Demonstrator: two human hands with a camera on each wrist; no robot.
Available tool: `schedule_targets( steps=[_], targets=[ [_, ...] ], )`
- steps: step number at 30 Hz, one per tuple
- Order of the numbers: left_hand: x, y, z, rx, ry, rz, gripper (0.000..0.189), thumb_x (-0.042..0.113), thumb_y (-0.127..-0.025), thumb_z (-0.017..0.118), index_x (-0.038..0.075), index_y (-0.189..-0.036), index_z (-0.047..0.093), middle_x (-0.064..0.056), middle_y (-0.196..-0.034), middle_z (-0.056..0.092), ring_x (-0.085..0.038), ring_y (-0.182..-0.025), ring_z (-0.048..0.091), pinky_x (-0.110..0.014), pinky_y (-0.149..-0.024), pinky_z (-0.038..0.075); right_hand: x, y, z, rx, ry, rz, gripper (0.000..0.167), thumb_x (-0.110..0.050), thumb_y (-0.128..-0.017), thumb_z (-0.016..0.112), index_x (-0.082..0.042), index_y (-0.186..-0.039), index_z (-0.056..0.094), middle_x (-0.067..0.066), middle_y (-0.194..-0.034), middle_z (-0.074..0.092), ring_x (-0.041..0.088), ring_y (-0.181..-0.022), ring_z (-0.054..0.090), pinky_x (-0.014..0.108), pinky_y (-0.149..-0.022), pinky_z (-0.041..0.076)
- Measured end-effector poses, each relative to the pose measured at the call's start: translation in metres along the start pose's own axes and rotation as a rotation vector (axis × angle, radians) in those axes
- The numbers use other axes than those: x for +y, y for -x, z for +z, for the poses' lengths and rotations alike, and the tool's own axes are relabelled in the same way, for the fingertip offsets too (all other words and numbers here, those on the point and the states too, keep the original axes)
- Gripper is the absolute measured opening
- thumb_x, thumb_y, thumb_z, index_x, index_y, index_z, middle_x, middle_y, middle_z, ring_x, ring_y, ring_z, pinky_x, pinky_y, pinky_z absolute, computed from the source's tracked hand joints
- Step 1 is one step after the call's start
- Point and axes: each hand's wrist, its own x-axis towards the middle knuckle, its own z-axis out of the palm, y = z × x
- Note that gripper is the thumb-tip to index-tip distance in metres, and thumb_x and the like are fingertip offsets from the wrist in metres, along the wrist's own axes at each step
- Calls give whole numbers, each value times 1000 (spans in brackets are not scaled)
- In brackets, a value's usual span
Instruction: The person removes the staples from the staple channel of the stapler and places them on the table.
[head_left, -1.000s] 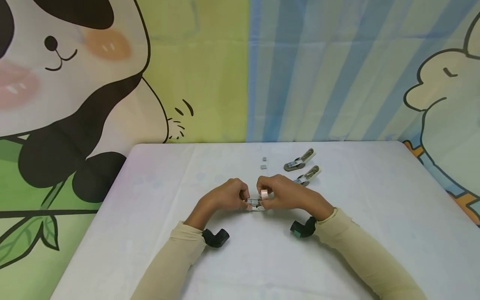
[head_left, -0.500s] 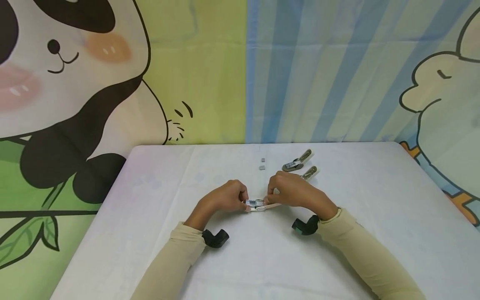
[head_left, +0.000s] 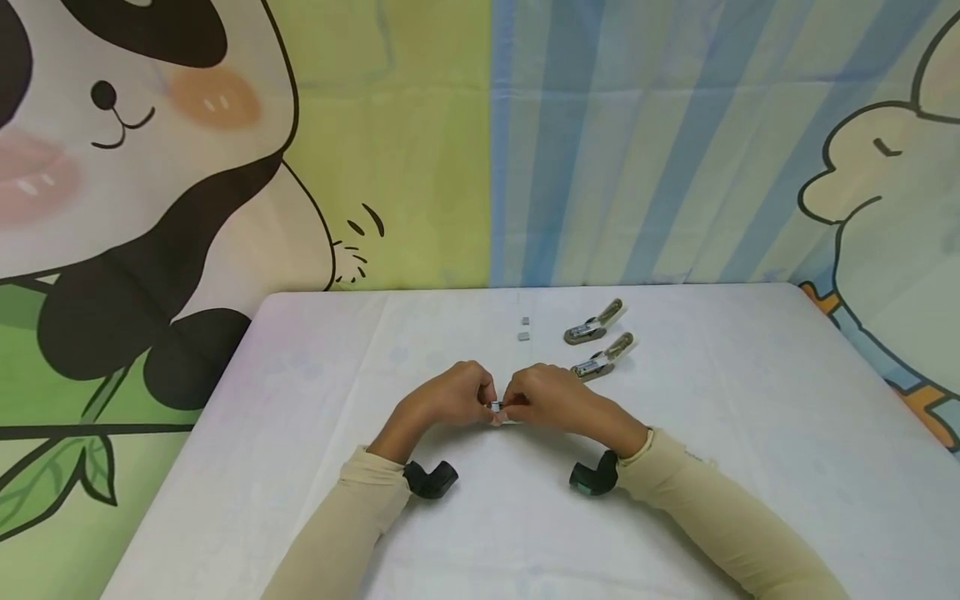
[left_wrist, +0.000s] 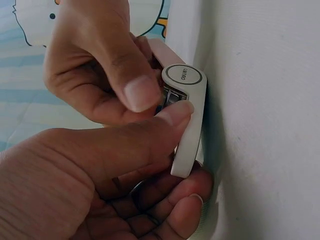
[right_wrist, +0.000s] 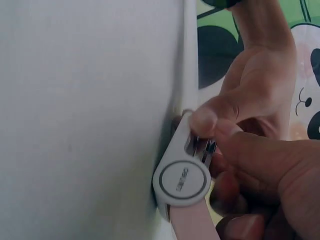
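Observation:
A small white stapler with a pink handle [right_wrist: 192, 220] stands opened on the table, its metal staple channel [left_wrist: 174, 97] exposed. My left hand [head_left: 453, 393] grips one end of its white body [left_wrist: 192, 135], with the thumb [left_wrist: 175, 114] pressed on the edge beside the channel. Close against it, my right hand [head_left: 553, 400] has bent fingers and thumb [right_wrist: 235, 135] pinching at the metal channel. What lies between the right fingertips is hidden. The two thumbs nearly meet over the channel.
Behind the right hand lie two opened grey-brown staplers, one farther back [head_left: 585, 333] and one nearer [head_left: 592, 367]. Two small grey staple strips, one upper [head_left: 525, 321] and one lower [head_left: 523, 337], lie left of them on the white table [head_left: 337, 350].
My right hand drew back to the right along the pink handle, then came left over the staple channel, close to the left hand. The left hand has kept its hold.

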Motion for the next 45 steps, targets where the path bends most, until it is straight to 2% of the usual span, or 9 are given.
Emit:
schedule_targets(
  steps=[4,8,13,18,24,31,33,38,45],
  targets=[
    [0,1,0,5,7,4,16,10,-79,80,12,-71,66,2,-68,60,-12,-66,51,-27,-59,42,-4,-1,3,17,-30,39,6,-22,-87,75,-17,-88,77,-15,-78,65,-1,-63,51,21,-51,41],
    [-2,1,0,9,10,5,16,10,-79,80,12,-71,66,3,-68,60,-11,-66,50,-27,-59,42,-5,-3,5,34,-74,75,5,-20,-87,75,-16,-86,76,-16,-70,62,0,-59,48,21,-49,38],
    [-2,0,0,6,16,0,15,11,-78,81,12,-72,67,4,-68,61,-11,-66,51,-27,-60,43,-5,-3,6,39,-90,72,5,-19,-88,74,-16,-85,76,-15,-71,62,1,-58,47,21,-49,37],
    [-1,0,-1,-2,10,-7,18,13,-79,81,11,-71,66,3,-68,59,-12,-65,49,-27,-59,41,-2,-2,6,41,-94,23,3,-19,-88,74,-17,-88,76,-14,-78,66,-1,-59,50,21,-51,41],
    [-1,-2,-1,-11,13,-16,16,13,-79,81,12,-72,66,3,-69,60,-12,-66,51,-27,-61,43,5,-1,3,65,-87,-56,4,-15,-86,76,-17,-83,75,-14,-79,61,1,-62,51,22,-55,43],
    [-3,-3,-1,-21,16,-27,15,13,-78,82,11,-76,67,3,-71,62,-12,-67,54,-29,-62,45,6,3,-12,74,-22,-184,10,-6,-84,72,-13,-78,76,-5,-91,67,6,-74,60,25,-64,47],
    [-4,-3,-1,-18,18,-25,15,13,-78,82,11,-76,67,3,-71,62,-12,-67,54,-28,-62,45,9,3,-17,91,-17,-193,10,-6,-84,71,-12,-79,77,-4,-93,69,7,-76,62,26,-66,48],
    [-5,-2,-1,-29,26,-27,15,13,-78,81,10,-77,67,2,-72,62,-11,-66,53,-27,-61,44,29,2,-22,130,-45,-108,9,-6,-84,71,-11,-84,78,-4,-94,71,10,-80,63,29,-66,49],
    [-4,-3,0,-79,0,-65,16,14,-78,82,11,-77,66,0,-71,60,-11,-65,50,-26,-59,41,55,0,-29,156,-30,33,6,-10,-87,72,-10,-87,78,-1,-94,72,11,-73,59,31,-64,46]
  ],
)
